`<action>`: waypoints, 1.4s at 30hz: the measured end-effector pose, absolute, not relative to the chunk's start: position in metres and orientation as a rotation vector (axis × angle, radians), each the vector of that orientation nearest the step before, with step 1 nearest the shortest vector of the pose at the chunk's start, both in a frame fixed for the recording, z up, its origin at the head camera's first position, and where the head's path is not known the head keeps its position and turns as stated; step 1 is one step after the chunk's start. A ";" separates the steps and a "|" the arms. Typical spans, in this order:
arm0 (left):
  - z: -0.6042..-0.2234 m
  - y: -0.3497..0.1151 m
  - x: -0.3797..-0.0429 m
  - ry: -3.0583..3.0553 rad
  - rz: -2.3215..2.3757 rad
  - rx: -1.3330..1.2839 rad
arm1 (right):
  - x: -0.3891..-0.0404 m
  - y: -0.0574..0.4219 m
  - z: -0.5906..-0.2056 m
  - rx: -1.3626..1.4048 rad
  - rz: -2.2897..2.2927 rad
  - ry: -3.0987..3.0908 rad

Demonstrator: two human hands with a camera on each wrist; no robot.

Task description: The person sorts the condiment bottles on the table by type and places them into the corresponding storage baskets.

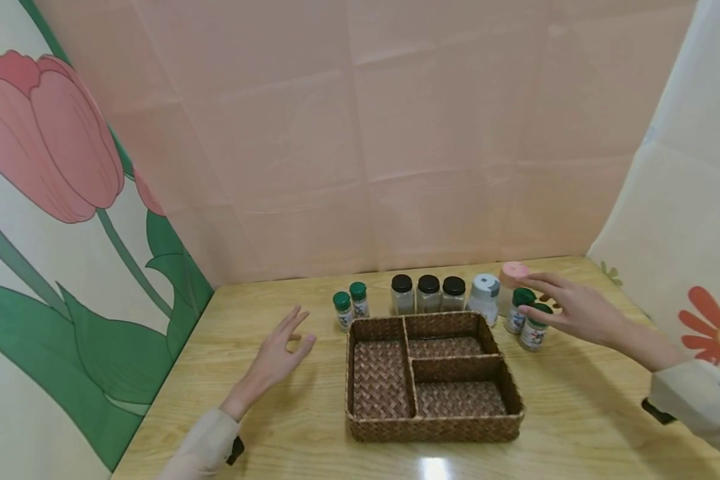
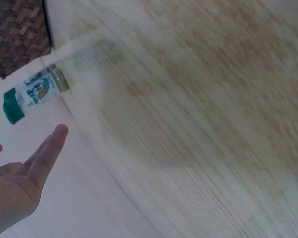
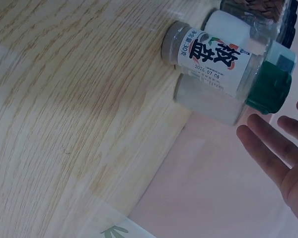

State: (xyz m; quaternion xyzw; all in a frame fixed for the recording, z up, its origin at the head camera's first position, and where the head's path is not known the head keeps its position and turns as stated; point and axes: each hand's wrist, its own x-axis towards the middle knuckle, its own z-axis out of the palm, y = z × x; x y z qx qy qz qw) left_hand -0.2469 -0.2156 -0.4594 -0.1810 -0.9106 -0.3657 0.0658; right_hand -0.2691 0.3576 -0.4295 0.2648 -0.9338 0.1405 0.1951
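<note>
My right hand reaches over two green-capped seasoning jars at the right, fingers spread and nothing gripped. In the right wrist view its fingers are extended close to the green cap of a labelled jar, which stands upright. On the left, my left hand hovers over the table with its fingers loosely extended and holds nothing. Nearest to it are two more green-capped jars, behind the left corner of the woven basket. One such jar also shows beyond the left fingertips in the left wrist view.
The basket has three compartments, with their woven floors showing. Behind it stand several black-capped jars, a jar with a grey-white lid and a pink-lidded jar. A pink-beige sheet backs the wooden table; patterned sheets hang at both sides.
</note>
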 end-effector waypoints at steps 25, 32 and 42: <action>-0.466 -0.205 -0.237 -2.763 -1.233 -0.793 | -0.272 0.361 -0.435 0.887 0.441 -2.578; -0.467 -0.201 -0.236 -2.765 -1.328 -0.900 | -0.274 0.362 -0.434 0.909 0.458 -2.580; -0.468 -0.198 -0.238 -2.765 -1.341 -0.990 | -0.274 0.361 -0.434 0.901 0.479 -2.580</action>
